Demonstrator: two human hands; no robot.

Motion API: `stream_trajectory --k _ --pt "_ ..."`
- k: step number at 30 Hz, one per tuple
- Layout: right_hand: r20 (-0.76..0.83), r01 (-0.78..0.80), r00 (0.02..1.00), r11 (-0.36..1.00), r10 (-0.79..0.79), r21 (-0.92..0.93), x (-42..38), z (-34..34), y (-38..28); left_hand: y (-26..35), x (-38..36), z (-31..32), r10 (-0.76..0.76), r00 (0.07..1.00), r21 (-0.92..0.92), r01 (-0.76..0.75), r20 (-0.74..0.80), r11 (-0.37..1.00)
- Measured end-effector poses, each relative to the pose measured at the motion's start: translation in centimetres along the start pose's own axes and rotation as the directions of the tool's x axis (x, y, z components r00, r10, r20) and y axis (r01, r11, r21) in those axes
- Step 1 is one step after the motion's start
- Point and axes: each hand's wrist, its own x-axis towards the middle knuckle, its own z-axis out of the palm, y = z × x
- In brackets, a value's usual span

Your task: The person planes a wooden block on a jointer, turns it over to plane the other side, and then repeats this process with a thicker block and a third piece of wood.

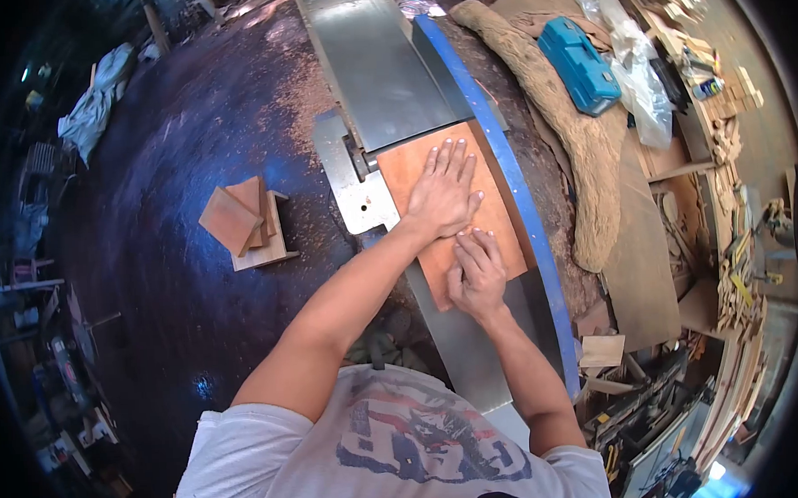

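A flat reddish-brown wooden board point(411, 177) lies on the metal bed of a jointer point(382, 58), close to its blue-edged fence point(513, 168). My left hand point(446, 193) rests palm down on the board with its fingers stretched forward. Just behind it, my right hand point(477, 268) bears on the board's near part, its fingers bent and drawn together. The hands almost touch. Part of the cutter point(370, 159) shows at the board's left edge; the board covers the remainder.
Left of the machine, several brown wood pieces point(231, 219) sit on a small wooden stool point(278, 241). Shavings point(308, 93) litter the dark floor. To the right are a long rough log point(553, 109), a teal case point(580, 66), plastic sheeting point(646, 96) and stacked wood strips point(737, 345).
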Motion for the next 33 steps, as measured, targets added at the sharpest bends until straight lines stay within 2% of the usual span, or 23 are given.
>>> stream_trajectory --k 29,33 --pt "-0.021 0.029 0.999 0.999 -0.028 0.026 7.1 3.9 0.6 -6.0 4.6 -1.0 0.011 0.999 0.07 -0.008 -0.039 0.998" --pt "-0.007 0.03 1.0 0.999 -0.03 -0.015 8.5 4.6 0.8 -7.2 5.6 -1.4 0.004 1.0 0.074 -0.002 -0.03 0.997"
